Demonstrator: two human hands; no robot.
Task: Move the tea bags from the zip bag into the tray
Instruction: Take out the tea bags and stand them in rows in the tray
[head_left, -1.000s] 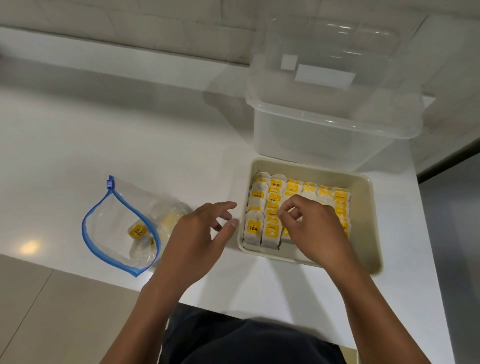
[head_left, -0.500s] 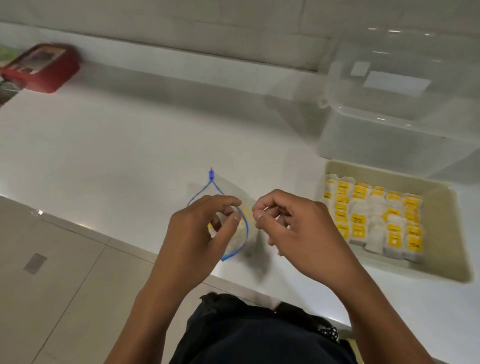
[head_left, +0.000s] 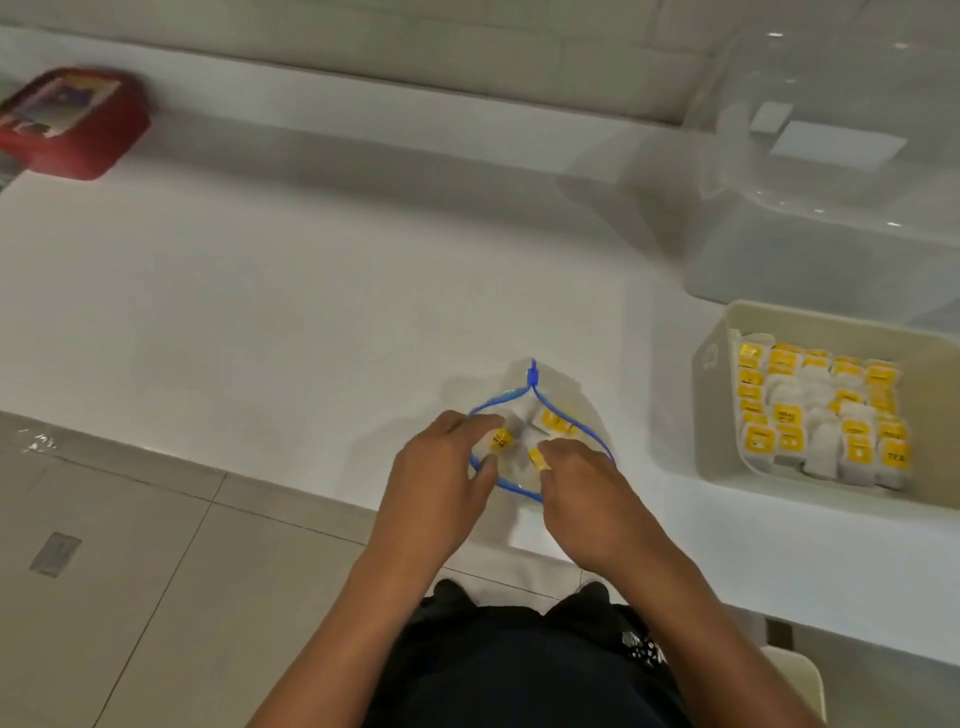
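**Hands at the mouth of the zip bag**

Counter (head_left: 270, 291), white and glossy, carries everything here, and you stand at its near edge over a tiled floor. In its far left corner sits a red rectangular plastic box (head_left: 72, 124) with a printed picture on its lid, well apart from the rest.

Near the middle of the near edge lies the clear plastic zip bag with the blue zipper rim (head_left: 566, 415), its mouth spread open towards you in a teardrop loop and the slider at the far tip. Inside it you can see a few white tea bags with yellow labels (head_left: 553, 420).

Your left hand (head_left: 441, 493) is at the left side of the bag's mouth, fingers curled, thumb and fingertips pinching a tea bag whose yellow tag shows just past the fingers. Your right hand (head_left: 587, 493) is at the right side of the mouth, fingers also curled; a second yellow tag (head_left: 536, 459) sits at its fingertips, apparently pinched, though blur makes the grip hard to confirm. The two hands are close together, nearly touching over the bag.

To the right, near the counter's right edge, the beige rectangular plastic tray (head_left: 714, 415) holds rows of the same tea packets (head_left: 821, 410), standing packed together. Behind the tray, at the far right corner, stands a large clear plastic storage tub (head_left: 810, 249) with white labels on its wall.
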